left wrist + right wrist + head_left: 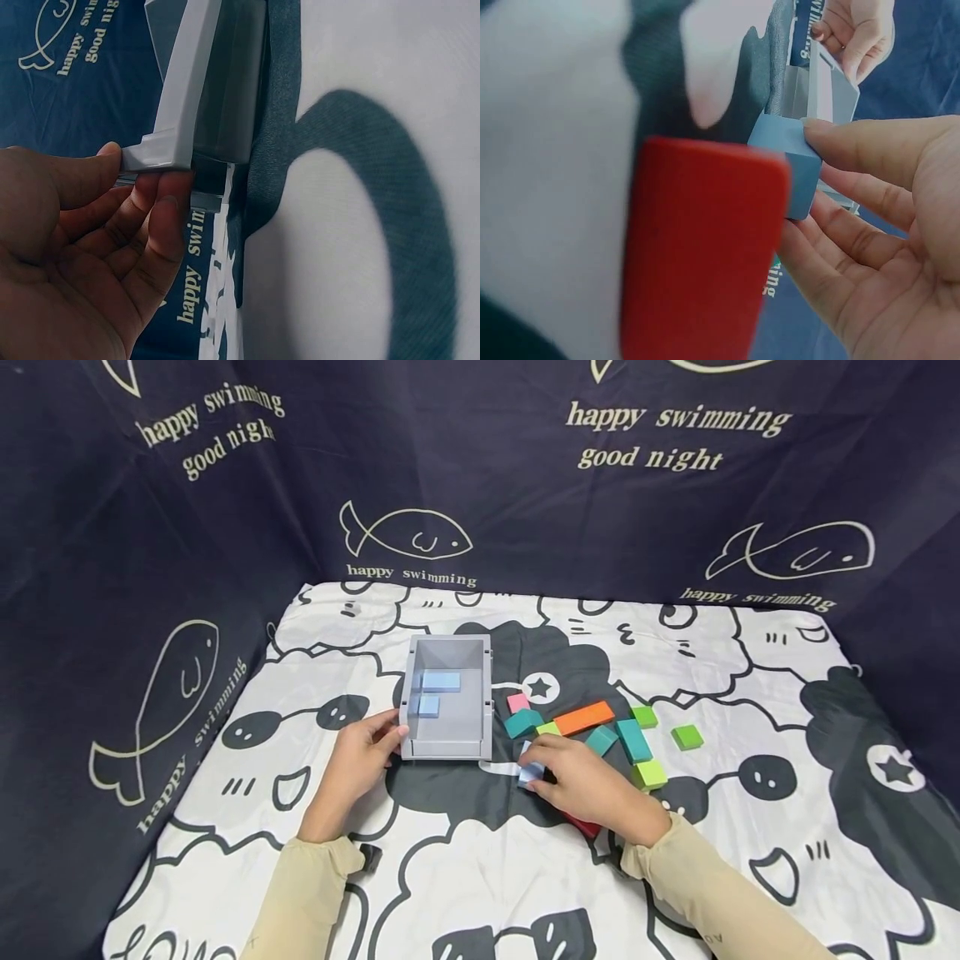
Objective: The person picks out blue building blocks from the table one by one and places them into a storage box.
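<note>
Head view: grey bin (447,749), centre, contained two light-blue blocks (441,682); left hand (362,758) gripped its left edge, right hand (588,779) pinched a blue block (532,773), lower centre. Left wrist: grip closed on bin edge, left of centre. Right wrist: grip spanned blue block, right of centre; red block (705,247) lay lower centre.

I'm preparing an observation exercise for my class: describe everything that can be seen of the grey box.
The grey box is rectangular and open-topped, with a flat floor and a smooth, plastic-looking surface. Small dark marks dot its long rims. It rests on the patterned cloth, its long sides running front to back. Inside, toward its left wall, lie a longer light blue block and a shorter light blue block. The left grip pinches its rim by the near left corner; its underside is hidden.
</note>
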Available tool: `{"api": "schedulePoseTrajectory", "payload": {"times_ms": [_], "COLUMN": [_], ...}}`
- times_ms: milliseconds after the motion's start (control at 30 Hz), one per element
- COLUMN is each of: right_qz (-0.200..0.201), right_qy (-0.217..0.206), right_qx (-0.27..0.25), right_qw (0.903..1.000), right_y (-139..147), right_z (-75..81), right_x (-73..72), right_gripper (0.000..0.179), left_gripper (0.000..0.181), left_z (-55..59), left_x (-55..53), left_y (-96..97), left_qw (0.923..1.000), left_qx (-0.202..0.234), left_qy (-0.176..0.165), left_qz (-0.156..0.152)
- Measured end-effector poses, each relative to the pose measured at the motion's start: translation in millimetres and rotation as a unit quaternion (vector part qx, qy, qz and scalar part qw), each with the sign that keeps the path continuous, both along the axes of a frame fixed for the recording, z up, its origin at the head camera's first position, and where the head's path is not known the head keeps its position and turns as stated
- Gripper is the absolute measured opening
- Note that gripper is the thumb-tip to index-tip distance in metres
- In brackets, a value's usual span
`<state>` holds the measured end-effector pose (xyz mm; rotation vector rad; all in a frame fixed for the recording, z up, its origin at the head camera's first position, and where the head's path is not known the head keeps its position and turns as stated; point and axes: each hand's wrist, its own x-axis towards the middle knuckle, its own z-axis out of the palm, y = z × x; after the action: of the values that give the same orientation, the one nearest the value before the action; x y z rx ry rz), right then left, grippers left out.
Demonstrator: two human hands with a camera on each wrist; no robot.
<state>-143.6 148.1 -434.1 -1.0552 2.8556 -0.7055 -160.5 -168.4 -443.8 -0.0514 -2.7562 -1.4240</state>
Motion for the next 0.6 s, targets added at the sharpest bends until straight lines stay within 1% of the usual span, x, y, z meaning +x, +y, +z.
{"api": "schedulePoseTrajectory", "payload": {"times_ms": [167, 400, 600], "right_qz": [0.001, 0.006, 0.009], "right_qy": [-0.002, -0.004, -0.001], "right_qx": [0.002, -0.003, -0.006], "right_qw": [1.0, 1.0, 0.9999], "right_y": [0.1, 1.1, 1.7], "right_z": [-0.4, -0.3, -0.8], "right_x": [-0.1, -0.4, -0.9], "right_gripper": [0.022, 0.022, 0.021], "left_gripper": [0.039, 0.039, 0.039], "left_z": [0.1, 0.1, -0.3], "left_x": [0.5, 0.5, 0.0], "left_y": [0.7, 1.2, 1.2], "left_qw": [1.0, 0.9999, 0.9999], "left_qx": [-0.002, -0.002, -0.007], "left_qy": [0.002, -0.007, -0.006], "left_qz": [0.003, 0.009, 0.011]}}
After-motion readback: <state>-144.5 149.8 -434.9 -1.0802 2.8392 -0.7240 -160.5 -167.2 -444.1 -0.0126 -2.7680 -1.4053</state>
